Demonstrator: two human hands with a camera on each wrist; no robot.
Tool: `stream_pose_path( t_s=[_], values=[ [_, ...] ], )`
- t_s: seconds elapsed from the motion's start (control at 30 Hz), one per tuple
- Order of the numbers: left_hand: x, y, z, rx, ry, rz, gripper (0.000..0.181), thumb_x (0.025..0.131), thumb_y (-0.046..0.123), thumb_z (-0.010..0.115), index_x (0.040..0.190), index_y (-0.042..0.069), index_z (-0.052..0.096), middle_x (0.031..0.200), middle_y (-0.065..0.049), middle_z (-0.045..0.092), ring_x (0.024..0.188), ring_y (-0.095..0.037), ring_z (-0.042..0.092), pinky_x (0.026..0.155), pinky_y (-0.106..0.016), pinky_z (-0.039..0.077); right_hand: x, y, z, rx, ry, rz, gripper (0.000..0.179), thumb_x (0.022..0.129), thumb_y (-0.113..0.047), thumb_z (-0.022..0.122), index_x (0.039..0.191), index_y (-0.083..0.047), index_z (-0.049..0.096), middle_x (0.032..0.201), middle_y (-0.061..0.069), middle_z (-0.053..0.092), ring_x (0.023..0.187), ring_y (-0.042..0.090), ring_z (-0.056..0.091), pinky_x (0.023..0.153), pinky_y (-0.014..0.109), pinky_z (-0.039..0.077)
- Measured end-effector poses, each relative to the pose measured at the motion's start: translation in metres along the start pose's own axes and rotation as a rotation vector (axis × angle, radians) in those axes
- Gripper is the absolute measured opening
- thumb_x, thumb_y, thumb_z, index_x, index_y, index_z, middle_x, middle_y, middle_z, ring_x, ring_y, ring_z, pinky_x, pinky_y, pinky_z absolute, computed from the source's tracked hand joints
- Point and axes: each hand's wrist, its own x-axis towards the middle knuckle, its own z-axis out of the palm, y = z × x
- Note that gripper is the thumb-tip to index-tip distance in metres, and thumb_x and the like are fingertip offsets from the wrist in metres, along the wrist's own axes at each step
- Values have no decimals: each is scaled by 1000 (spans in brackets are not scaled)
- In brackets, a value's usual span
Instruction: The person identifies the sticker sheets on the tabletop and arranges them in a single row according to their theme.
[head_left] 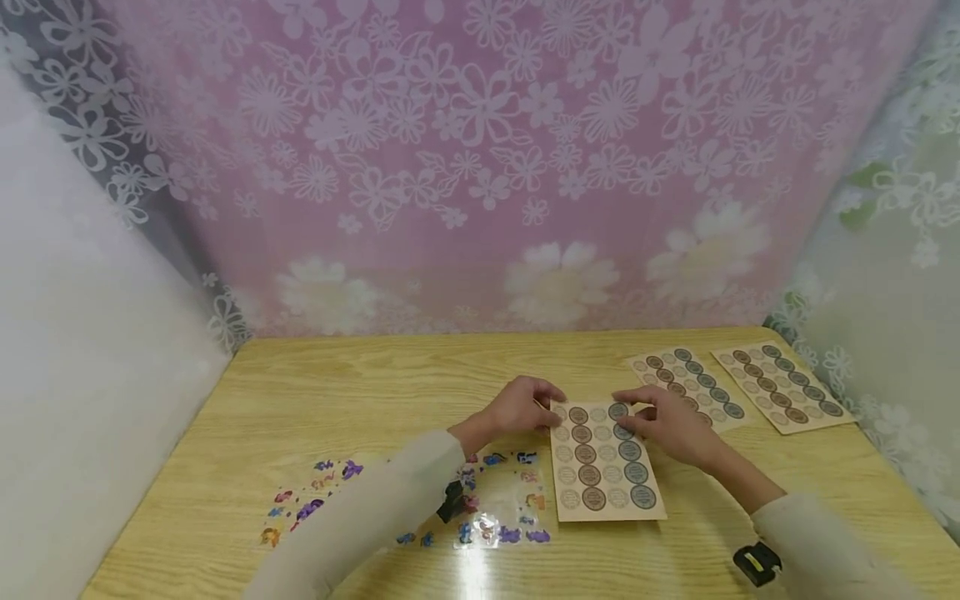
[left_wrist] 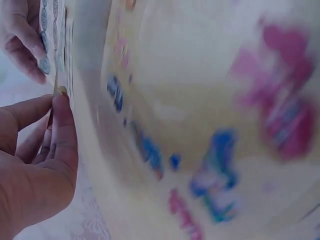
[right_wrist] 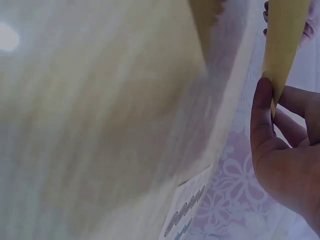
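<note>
A tan sticker sheet [head_left: 606, 467] with rows of round brown, blue-grey and pale labels is held between both hands, its far edge lifted off the table. My left hand [head_left: 522, 406] pinches its far left corner between thumb and fingers; the left wrist view shows this left hand [left_wrist: 42, 150] with the sheet's edge at its fingertips. At the far right corner my right hand [head_left: 671, 425] pinches the same sheet. From the right wrist view, the sheet's plain tan back [right_wrist: 286, 40] rises from between the thumb and fingers of the right hand [right_wrist: 285, 155].
Two similar sheets of round labels lie at the back right, one sheet [head_left: 686, 387] beside another sheet [head_left: 782, 386]. Clear sheets of colourful cartoon stickers [head_left: 510, 533] lie at the left and centre of the wooden table [head_left: 337, 383]. A floral curtain [head_left: 480, 167] hangs behind.
</note>
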Motion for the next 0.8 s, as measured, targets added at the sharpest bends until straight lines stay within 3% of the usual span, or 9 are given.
stream_pose_path(
  t_s=[0.3, 0.8],
  values=[
    [-20, -6, 14, 212, -15, -3, 26, 85, 5, 72, 112, 4, 69, 77, 2, 56, 63, -9, 54, 60, -22, 47, -17, -2, 15, 7, -43, 21, 44, 92, -11, 64, 130, 8, 53, 122, 23, 49, 86, 20, 63, 65, 30, 53],
    [-27, 1, 19, 551, -40, 43, 29, 86, 9, 70, 115, 7, 69, 74, 7, 56, 64, -6, 48, 58, -19, 41, -21, -1, 31, -89, -13, 36, 41, 91, -9, 66, 126, 8, 56, 118, 21, 53, 81, 17, 59, 61, 27, 48]
  ],
)
